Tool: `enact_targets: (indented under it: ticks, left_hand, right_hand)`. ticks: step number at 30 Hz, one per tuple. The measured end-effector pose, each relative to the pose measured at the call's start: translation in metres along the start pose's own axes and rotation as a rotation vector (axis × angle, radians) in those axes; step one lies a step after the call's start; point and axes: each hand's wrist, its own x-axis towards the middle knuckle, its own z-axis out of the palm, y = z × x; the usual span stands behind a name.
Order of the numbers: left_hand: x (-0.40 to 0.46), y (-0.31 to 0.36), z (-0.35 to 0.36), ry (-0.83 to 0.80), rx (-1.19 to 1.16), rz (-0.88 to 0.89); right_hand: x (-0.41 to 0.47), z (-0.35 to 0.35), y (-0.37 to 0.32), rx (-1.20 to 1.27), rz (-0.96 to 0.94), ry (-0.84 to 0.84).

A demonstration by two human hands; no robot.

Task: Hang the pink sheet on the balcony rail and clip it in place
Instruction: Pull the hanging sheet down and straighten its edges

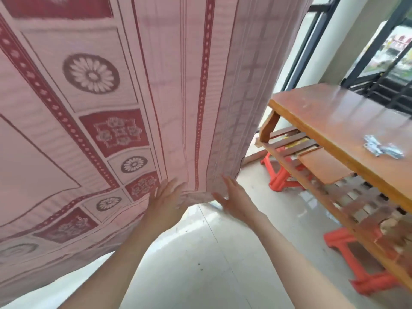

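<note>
**Both hands at the lower hem of the hanging pink sheet**

The pink sheet (138, 97) hangs down across the left and centre of the view, patterned with dark red bands, flower medallions and stripes. What it hangs from lies above the top of the view. Its lower hem sits bunched right at the fingertips of both hands.

The left hand (166, 199) reaches up with its fingers (172, 186) spread and flat against the cloth, just above the hem; they are released, not clenched on any fold. The right hand (234, 197) is raised beside it, palm turned toward the left hand, fingers (227, 181) extended and loose, their tips touching or just short of the hem's right corner; I cannot tell which. Neither hand grasps the fabric.

To the right of the right fingers, well apart from them, stands a wooden table (334, 112) with a slatted shelf (296, 143) beneath it. A few metal clips (382, 148) lie on the tabletop. Orange plastic stools (283, 175) stand on the pale tiled floor (211, 253) under the table. Beyond the table, a black metal balcony rail (379, 63) runs in front of a blurred street scene.
</note>
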Motion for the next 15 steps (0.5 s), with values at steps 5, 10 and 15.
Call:
enact_targets:
  ticks: [5,10,15]
  left_hand:
    - [-0.019,0.075,-0.08,-0.012,-0.059,-0.004]
    - [0.0,0.141,-0.111,0.087,-0.163,0.018]
    - [0.04,0.195,-0.13,0.252,-0.133,0.227]
  right_hand:
    - [-0.045,-0.096,-0.051,0.168,-0.056,0.075]
    - [-0.05,-0.162,-0.043,0.218,-0.147,0.064]
    - [-0.022,-0.217,-0.024,0.211,-0.182,0.114]
